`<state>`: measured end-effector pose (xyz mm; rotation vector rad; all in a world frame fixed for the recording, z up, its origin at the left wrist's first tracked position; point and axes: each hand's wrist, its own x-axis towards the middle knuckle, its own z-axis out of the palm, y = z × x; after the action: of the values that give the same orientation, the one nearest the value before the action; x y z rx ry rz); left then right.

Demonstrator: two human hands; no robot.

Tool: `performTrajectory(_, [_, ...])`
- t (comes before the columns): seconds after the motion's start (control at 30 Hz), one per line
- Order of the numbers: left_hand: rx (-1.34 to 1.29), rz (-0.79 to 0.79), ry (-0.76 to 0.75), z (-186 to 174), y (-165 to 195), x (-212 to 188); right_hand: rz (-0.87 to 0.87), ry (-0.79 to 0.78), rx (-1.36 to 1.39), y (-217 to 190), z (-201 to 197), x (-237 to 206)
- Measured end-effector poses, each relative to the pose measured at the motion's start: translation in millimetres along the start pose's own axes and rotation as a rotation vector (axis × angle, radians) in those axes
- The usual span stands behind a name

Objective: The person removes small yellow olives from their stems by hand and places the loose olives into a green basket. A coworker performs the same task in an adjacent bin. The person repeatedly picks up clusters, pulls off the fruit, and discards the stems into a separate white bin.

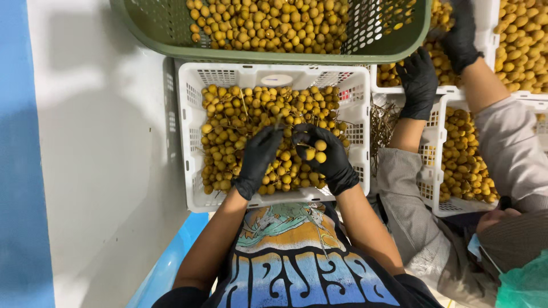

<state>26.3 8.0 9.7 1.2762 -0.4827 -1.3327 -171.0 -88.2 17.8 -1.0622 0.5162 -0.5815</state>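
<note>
A white slotted crate point(188, 142) in front of me is full of small round yellow-brown fruits point(240, 114) on thin stems. Both my hands wear black gloves and rest on the fruit near the crate's front. My left hand point(257, 159) pinches a stem among the fruits. My right hand point(325, 154) is closed around a small cluster of fruits point(315, 149), with two or three showing between its fingers.
A green mesh basket point(171, 34) of the same fruit stands beyond the crate. To the right, another person in a grey shirt with black-gloved hands point(419, 80) works over more white crates point(434, 148) of fruit. A white surface point(103, 142) lies left.
</note>
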Motion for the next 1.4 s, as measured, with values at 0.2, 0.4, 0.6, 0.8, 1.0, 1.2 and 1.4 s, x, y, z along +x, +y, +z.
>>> performTrajectory(0.2, [0.138,-0.004,-0.263,5,-7,2,0.248,-0.056,0.535,-33,8,10])
performTrajectory(0.4, [-0.185,0.032,-0.092,2,-24,4,0.385,0.240,0.239,-31,6,18])
performTrajectory(0.6, [0.054,0.134,-0.151,16,-18,0,0.449,0.377,0.167,5,-6,18])
performTrajectory(0.8, [0.304,0.454,-0.108,26,-5,-5,0.455,0.447,-0.159,5,0,19])
performTrajectory(1.0, [0.409,0.427,-0.117,21,-2,-2,0.211,0.119,-0.356,-18,14,24])
performTrajectory(1.2, [0.724,0.371,-0.066,21,2,0,0.426,0.296,-0.138,1,9,24])
performTrajectory(1.4, [0.733,0.601,-0.060,15,-6,-3,-0.231,0.006,-0.955,23,-18,0])
